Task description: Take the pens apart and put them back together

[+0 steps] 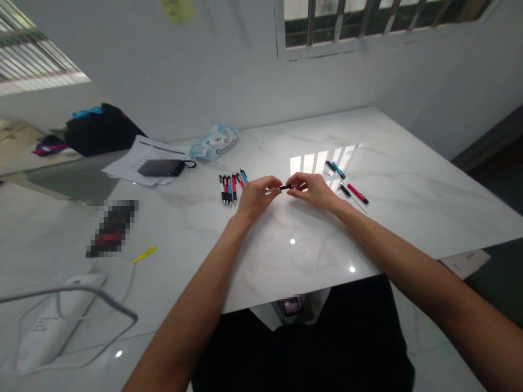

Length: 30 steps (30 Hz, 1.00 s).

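Note:
Between my two hands, over the middle of the table, is a slim pen piece (285,187) with a black section and a thin pale stem. My left hand (257,197) pinches its left end. At its right end, the fingertips of my right hand (314,190) are closed on it; what small part they cover is hidden. Several pens (229,190) with black, red and blue barrels lie side by side just left of my left hand. Beyond my right hand are loose pen parts: a red barrel (358,194), a black piece (345,190), a blue barrel (339,170) and a thin refill (358,204).
A black pouch or case (161,167) with a strap rests on papers (122,167) at the back left. A blue-white plastic packet (216,142) is near the wall. A white power strip (57,321), grey cable (110,299) and yellow strip (145,254) occupy the left.

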Tool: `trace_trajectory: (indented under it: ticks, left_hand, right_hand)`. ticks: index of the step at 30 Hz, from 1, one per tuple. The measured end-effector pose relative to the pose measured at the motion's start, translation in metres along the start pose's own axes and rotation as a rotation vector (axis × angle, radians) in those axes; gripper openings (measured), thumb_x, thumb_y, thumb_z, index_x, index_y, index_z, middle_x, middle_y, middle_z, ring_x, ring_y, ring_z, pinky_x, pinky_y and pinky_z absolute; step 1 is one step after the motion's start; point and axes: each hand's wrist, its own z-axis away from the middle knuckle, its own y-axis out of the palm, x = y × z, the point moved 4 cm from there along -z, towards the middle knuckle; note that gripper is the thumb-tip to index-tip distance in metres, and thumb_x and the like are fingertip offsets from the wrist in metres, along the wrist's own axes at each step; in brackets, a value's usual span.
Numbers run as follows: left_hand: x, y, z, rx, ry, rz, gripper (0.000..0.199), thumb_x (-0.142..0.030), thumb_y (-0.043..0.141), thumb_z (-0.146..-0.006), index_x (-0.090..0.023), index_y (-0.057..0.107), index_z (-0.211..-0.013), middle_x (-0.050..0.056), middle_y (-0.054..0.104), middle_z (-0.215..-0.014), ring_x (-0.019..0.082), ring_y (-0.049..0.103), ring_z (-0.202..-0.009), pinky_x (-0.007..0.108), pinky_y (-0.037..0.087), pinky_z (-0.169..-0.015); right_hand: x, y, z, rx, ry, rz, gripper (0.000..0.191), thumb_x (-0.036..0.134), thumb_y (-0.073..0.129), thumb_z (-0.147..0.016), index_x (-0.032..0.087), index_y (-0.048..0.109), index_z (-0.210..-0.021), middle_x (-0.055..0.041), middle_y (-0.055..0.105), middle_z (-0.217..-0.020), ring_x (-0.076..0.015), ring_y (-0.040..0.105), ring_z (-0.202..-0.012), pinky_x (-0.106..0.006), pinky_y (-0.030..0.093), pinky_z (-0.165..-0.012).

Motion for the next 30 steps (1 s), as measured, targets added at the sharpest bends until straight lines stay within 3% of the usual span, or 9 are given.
trace_trajectory:
  ticks: [4,8,13,16,20,25,27,30]
  left_hand:
    - [0.002,-0.004,-0.001,-0.01,-0.011,-0.008,0.013,-0.027,0.081,-0.09,-0.024,0.078,-0.102,0.004,0.084,-0.099,0.021,0.078,-0.092,0.034,0.06,-0.087]
    - [0.01,-0.017,-0.005,-0.132,-0.108,0.088,0.037,-0.048,0.091,-0.083,-0.024,0.078,-0.107,0.007,0.084,-0.104,0.023,0.077,-0.096,0.037,0.059,-0.093]
    - [0.015,-0.012,-0.005,-0.21,-0.242,0.431,0.051,-0.067,0.074,-0.093,-0.021,0.075,-0.115,0.011,0.082,-0.114,0.019,0.076,-0.094,0.031,0.059,-0.087]
    - [0.014,-0.007,-0.005,-0.222,-0.241,0.451,0.05,-0.067,0.069,-0.096,-0.021,0.076,-0.114,0.009,0.082,-0.11,0.018,0.074,-0.094,0.03,0.058,-0.085]
    - [0.026,-0.023,-0.006,-0.375,-0.27,0.288,0.043,-0.06,0.056,-0.105,-0.022,0.074,-0.112,0.008,0.081,-0.11,0.018,0.074,-0.098,0.028,0.056,-0.085]
    - [0.062,-0.074,0.003,-0.621,-0.425,-0.114,0.029,-0.043,0.052,-0.107,-0.023,0.073,-0.11,0.007,0.079,-0.111,0.02,0.072,-0.1,0.031,0.055,-0.091]
    - [0.078,-0.087,0.01,-0.623,-0.552,-0.232,0.024,-0.035,0.055,-0.105,-0.023,0.073,-0.116,0.009,0.079,-0.118,0.023,0.073,-0.102,0.036,0.055,-0.099]
    - [0.093,-0.088,0.019,-0.494,-0.699,-0.303,0.032,-0.034,0.062,-0.102,-0.023,0.07,-0.131,0.013,0.074,-0.132,0.03,0.073,-0.115,0.042,0.054,-0.106]
  right_hand:
    - [0.003,-0.004,-0.001,-0.038,0.008,-0.003,0.015,0.035,0.08,-0.091,0.022,0.082,-0.098,-0.0036,0.082,-0.093,-0.0185,0.074,-0.084,-0.038,0.063,-0.089]
    - [0.006,-0.007,-0.004,-0.076,0.014,-0.072,0.019,0.038,0.082,-0.088,0.02,0.083,-0.096,-0.0052,0.083,-0.094,-0.0198,0.075,-0.087,-0.038,0.063,-0.087]
    - [0.002,0.008,0.0,0.004,0.082,-0.112,0.019,0.038,0.083,-0.086,0.02,0.083,-0.093,-0.0056,0.084,-0.095,-0.0199,0.075,-0.086,-0.035,0.061,-0.083]
    - [-0.001,0.016,0.003,0.064,0.07,-0.034,0.016,0.037,0.084,-0.085,0.021,0.085,-0.091,-0.0043,0.082,-0.092,-0.0173,0.071,-0.079,-0.032,0.057,-0.079]
    - [-0.006,0.012,0.001,0.062,0.061,0.086,0.018,0.039,0.085,-0.084,0.022,0.086,-0.091,-0.0028,0.078,-0.087,-0.0155,0.064,-0.073,-0.029,0.051,-0.071]
    - [-0.014,-0.003,0.001,-0.072,0.212,0.225,0.018,0.037,0.081,-0.086,0.02,0.085,-0.091,-0.0023,0.077,-0.077,-0.018,0.067,-0.072,-0.031,0.05,-0.072]
    - [-0.014,-0.002,0.0,-0.086,0.227,0.281,0.018,0.037,0.08,-0.087,0.02,0.085,-0.092,-0.0024,0.077,-0.076,-0.0189,0.068,-0.072,-0.031,0.05,-0.072]
    - [-0.012,0.009,-0.007,-0.073,0.215,0.341,0.019,0.033,0.078,-0.089,0.02,0.087,-0.101,-0.0033,0.078,-0.079,-0.02,0.071,-0.075,-0.032,0.052,-0.076]
